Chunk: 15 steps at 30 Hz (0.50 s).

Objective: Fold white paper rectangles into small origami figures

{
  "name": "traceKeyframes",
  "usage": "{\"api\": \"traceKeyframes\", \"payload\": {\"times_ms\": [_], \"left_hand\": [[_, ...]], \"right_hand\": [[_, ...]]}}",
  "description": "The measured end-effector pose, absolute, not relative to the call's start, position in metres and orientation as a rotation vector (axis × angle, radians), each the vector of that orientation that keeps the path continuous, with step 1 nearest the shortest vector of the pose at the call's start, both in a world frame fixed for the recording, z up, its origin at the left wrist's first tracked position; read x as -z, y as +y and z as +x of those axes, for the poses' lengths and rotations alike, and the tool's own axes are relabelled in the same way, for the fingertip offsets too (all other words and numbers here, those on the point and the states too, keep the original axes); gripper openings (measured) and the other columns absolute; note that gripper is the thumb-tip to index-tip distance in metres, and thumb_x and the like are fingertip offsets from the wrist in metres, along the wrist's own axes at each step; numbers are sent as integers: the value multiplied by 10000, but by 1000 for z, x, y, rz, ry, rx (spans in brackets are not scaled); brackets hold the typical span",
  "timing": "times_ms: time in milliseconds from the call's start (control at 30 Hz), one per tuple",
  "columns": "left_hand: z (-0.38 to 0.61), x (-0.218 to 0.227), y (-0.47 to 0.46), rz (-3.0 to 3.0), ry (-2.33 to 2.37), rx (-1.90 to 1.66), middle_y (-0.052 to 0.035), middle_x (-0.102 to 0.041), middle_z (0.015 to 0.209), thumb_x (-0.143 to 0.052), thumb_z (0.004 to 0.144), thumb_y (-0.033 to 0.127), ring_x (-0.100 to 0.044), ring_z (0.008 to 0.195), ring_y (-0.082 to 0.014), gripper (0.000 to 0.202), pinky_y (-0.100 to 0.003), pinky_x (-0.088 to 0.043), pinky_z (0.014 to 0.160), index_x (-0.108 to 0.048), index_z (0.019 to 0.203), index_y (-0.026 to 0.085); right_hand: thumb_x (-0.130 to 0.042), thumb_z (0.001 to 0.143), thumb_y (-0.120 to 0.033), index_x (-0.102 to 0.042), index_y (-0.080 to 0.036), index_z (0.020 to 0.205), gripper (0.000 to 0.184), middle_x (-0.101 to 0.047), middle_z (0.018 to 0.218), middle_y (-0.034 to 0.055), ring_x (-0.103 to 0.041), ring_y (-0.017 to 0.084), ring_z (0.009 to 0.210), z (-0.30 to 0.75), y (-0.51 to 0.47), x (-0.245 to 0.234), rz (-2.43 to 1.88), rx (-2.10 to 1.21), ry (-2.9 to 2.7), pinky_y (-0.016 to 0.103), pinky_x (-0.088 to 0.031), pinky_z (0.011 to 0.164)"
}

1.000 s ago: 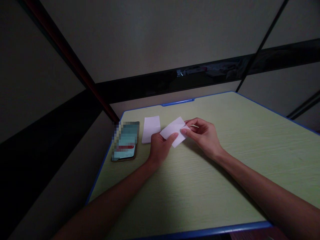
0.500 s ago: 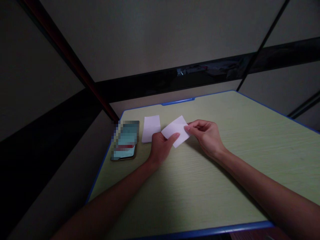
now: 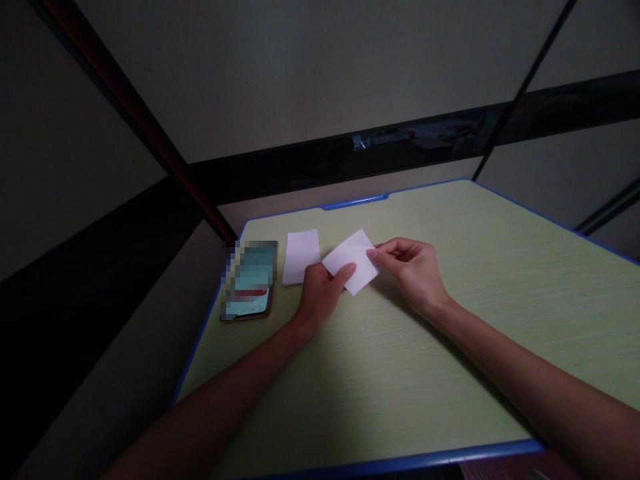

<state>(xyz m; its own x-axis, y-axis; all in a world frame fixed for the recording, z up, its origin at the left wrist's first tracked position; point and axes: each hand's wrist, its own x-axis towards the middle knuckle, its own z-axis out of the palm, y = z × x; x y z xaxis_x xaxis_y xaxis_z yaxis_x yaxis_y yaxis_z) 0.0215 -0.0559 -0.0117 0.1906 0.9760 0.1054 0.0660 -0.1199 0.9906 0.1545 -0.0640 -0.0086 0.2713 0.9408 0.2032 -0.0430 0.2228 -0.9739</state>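
Note:
Both hands hold one small white sheet of paper (image 3: 353,258) just above a pale green table (image 3: 400,360). My left hand (image 3: 320,293) pinches its left edge, thumb on top. Pinching the right edge is my right hand (image 3: 413,270), its fingers curled. A second white sheet or small stack of paper (image 3: 301,257) lies flat on the table just left of my left hand.
A phone (image 3: 250,280) with a lit screen lies near the table's left edge, beside the flat paper. The table has a blue rim (image 3: 400,460). Dark walls and a red-brown beam (image 3: 150,133) stand behind.
The held sheet has shifted slightly; my right hand's fingers moved from over the sheet's right corner to pinch its edge. My left hand has barely moved.

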Motion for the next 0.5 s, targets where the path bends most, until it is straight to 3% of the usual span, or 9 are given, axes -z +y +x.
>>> {"api": "traceKeyframes", "payload": {"times_ms": [200, 367, 500], "left_hand": [[21, 14, -54, 1422, 1035, -1081, -54, -643, 645, -557, 653, 312, -539, 538, -109, 260, -208, -401, 488, -631, 744, 80], [19, 15, -53, 1411, 998, -1039, -48, -635, 634, -559, 656, 306, -539, 538, -105, 245, -205, -400, 487, -626, 736, 84], [19, 19, -50, 1359, 898, -969, -69, -641, 647, -549, 661, 338, -559, 539, -121, 295, -228, -428, 509, -627, 778, 79]], "right_hand": [[-647, 552, -194, -493, -144, 514, 166, -594, 565, -2, -504, 66, 464, 153, -64, 9, -1071, -891, -1032, 214, -411, 456], [-671, 507, -176, -402, -185, 660, 309, -550, 479, -62, -504, 94, 386, 149, -68, 7, -982, -1119, -1028, 216, -395, 362], [-657, 513, -169, -350, -199, 665, 344, -527, 443, -79, -499, 98, 363, 148, -69, 6, -1002, -1134, -1006, 204, -381, 330]]}}
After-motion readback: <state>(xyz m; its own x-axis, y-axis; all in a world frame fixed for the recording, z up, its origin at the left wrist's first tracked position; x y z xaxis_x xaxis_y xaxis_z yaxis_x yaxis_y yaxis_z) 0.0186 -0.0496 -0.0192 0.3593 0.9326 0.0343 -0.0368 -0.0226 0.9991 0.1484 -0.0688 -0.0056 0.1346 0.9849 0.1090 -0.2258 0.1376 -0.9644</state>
